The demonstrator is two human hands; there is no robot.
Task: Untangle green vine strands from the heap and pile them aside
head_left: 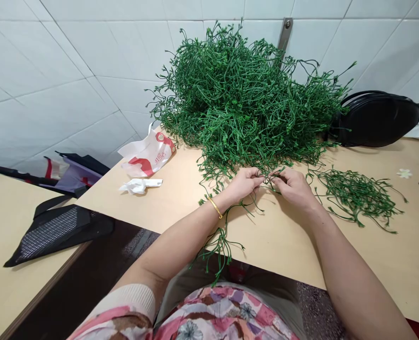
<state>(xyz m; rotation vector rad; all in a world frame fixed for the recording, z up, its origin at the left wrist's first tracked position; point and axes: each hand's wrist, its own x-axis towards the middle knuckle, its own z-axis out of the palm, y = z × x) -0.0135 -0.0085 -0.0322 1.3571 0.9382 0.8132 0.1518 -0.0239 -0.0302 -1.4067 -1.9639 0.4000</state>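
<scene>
A big heap of thin green plastic stems (237,94) lies against the tiled wall. At its front edge my left hand (245,183), with a gold bracelet at the wrist, pinches a green stem between thumb and fingers. Close beside it on the right, my right hand (291,185) is closed on green stems too, fingertips nearly meeting the left ones. A smaller pile of stems (358,196) rests to the right of my right hand. More stems (220,248) hang over the table's front edge, under my left forearm.
The beige table (181,208) also holds a red and white plastic bag (149,156), a crumpled white tissue (140,186), a black bag (377,119) and a small white flower piece (404,173). A black mesh item (53,231) lies on another table at left.
</scene>
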